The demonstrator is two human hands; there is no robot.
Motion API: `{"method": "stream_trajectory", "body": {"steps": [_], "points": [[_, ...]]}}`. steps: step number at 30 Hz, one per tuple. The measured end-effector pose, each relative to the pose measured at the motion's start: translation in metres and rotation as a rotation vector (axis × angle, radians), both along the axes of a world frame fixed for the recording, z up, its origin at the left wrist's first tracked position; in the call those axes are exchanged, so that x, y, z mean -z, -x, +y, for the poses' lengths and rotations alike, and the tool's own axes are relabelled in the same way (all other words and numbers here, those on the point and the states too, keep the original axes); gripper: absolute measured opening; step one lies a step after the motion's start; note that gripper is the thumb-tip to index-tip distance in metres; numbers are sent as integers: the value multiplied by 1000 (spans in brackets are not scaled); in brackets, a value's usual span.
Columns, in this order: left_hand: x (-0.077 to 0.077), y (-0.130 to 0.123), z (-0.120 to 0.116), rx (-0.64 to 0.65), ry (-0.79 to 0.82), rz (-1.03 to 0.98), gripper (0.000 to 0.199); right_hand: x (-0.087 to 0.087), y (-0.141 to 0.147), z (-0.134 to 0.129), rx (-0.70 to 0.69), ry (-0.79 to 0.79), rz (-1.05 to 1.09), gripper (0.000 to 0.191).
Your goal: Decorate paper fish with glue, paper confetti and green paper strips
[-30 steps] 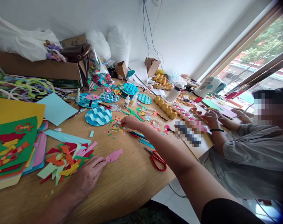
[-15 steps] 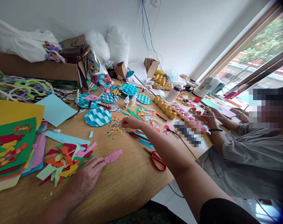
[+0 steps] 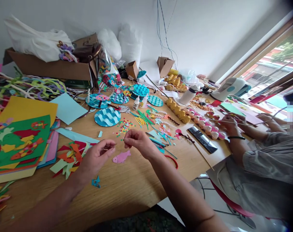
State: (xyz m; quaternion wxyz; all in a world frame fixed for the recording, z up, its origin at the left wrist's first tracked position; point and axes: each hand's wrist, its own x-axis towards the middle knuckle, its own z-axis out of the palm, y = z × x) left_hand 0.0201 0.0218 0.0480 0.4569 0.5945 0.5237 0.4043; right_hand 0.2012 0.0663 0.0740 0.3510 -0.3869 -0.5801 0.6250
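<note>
A pink paper fish point(image 3: 122, 157) with a drawn eye and gill line lies on the wooden table between my hands, touched by neither. My left hand point(image 3: 98, 158) hovers left of it, thumb and fingertips drawn together in a pinch; whatever they hold is too small to make out. Beyond the fish, my right hand point(image 3: 138, 142) also pinches, its fingertips facing the left ones across a small gap. Any piece in it is hidden or tiny. Small coloured paper dots point(image 3: 124, 125) are scattered just past my right hand. Left of my left hand lies a pile of paper scraps point(image 3: 71, 158).
Stacked coloured paper sheets point(image 3: 21, 138) lie left; a blue wavy disc point(image 3: 108, 116), glue bottles point(image 3: 136, 104) and paper strips point(image 3: 143, 118) stand or lie beyond. Red-handled scissors point(image 3: 173, 160) are partly behind my right forearm. A phone point(image 3: 202, 139) and another person's hands point(image 3: 230, 124) are right.
My left hand has let go of the pink fish and lifted. My right hand has come back from the paper dots toward my left hand. The view has shifted left.
</note>
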Motion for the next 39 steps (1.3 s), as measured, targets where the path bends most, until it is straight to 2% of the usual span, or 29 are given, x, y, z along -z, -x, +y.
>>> {"method": "stream_trajectory", "body": {"steps": [3, 5, 10, 18, 23, 25, 30, 34, 39], "points": [[-13, -14, 5, 84, 5, -25, 24, 2, 9, -12, 43, 4, 12, 16], [-15, -19, 6, 112, 2, -43, 21, 2, 11, -15, 63, -4, -2, 14], [-10, -21, 5, 86, 11, -32, 16, 6, 11, -17, 68, -27, -59, 11], [-5, -21, 6, 56, 70, -31, 17, 21, 12, -20, 68, -61, -115, 7], [1, -21, 5, 30, 102, -30, 17, 19, 7, -22, 91, -73, -107, 5], [2, -20, 5, 16, 110, 8, 18, 16, 5, -23, 112, -152, -187, 1], [5, -16, 6, 22, 99, 120, 23, 12, 5, -27, 100, -439, -463, 8], [6, -15, 7, 33, 66, 191, 24, 11, 8, -28, 84, -486, -537, 7], [2, -16, 7, 43, 59, 202, 22, 11, 9, -28, 82, -466, -578, 8]]}}
